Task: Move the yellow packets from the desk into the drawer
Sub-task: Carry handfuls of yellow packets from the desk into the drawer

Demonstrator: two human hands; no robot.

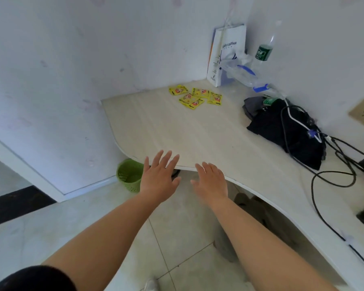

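Nearest: both forearms reach fwd over the tiled floor (pixel 187 238). Left hand (pixel 159 179) & right hand (pixel 211 181) hover at the near curved edge of the bench (pixel 177 131), palms down, fingers spread and straight, holding nothing. Can't tell if the fingertips touch the top. Green basket (pixel 129 175) sits on the floor just left of the left hand, partly under the bench edge.

Progress, as I judge it: nothing moved yet. The yellow packets (pixel 194 97) lie in a loose cluster at the far-left part of the bench, near the wall, well apart from both hands. Approx. five, some overlapping, so the count is unsure. Left to do: reach across, gather them, find and open the drawer, drop them in.

Hidden: no drawer in view; prob. under the bench front, which the top covers. Packet print too small to read. Far corner: paper bag (pixel 227 53), bottle (pixel 264 49) & clear plastic clutter blur together. Black cloth (pixel 290 131) w/ cables (pixel 332 179) at right, and dark items are cut off by the frame edge.
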